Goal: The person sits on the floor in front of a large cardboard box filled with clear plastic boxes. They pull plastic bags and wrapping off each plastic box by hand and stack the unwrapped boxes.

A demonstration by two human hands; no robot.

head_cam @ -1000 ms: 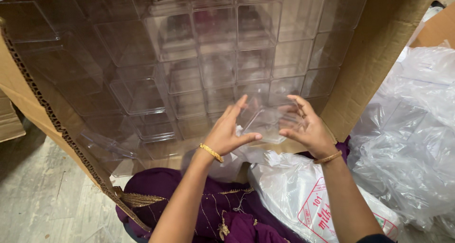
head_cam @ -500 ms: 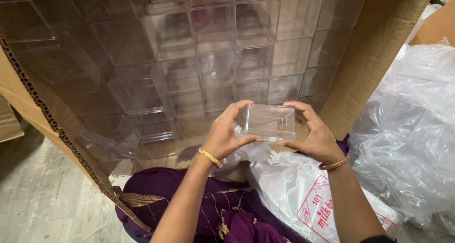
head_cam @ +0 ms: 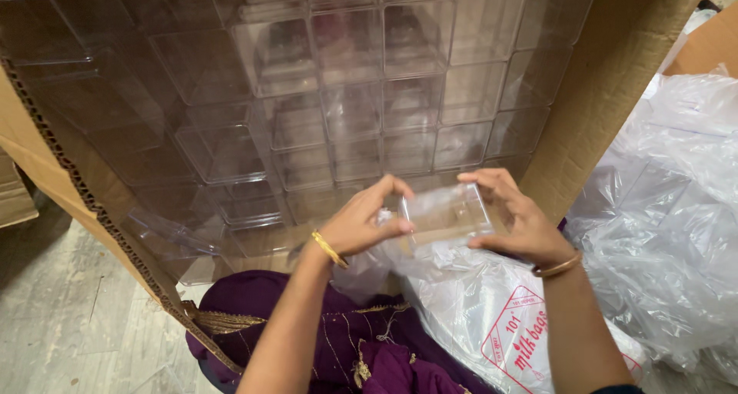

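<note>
Both hands hold one small clear plastic box (head_cam: 446, 213) between them, just above my lap. My left hand (head_cam: 367, 221) grips its left side with thumb and fingers. My right hand (head_cam: 516, 219) pinches its right side. Each wrist wears a gold bangle. Right behind the box lies a large cardboard carton (head_cam: 611, 94) on its side, filled with several stacked clear plastic boxes (head_cam: 346, 79) of the same kind.
A white plastic bag with red print (head_cam: 500, 332) rests on my lap over purple cloth (head_cam: 307, 325). Crumpled clear plastic sheeting (head_cam: 676, 232) is heaped at the right. Grey stone floor (head_cam: 61, 317) shows at the lower left.
A second ago my hands were reaching at the carton's mouth with spread fingers. They now hold a clear box and have drawn it slightly toward me.
</note>
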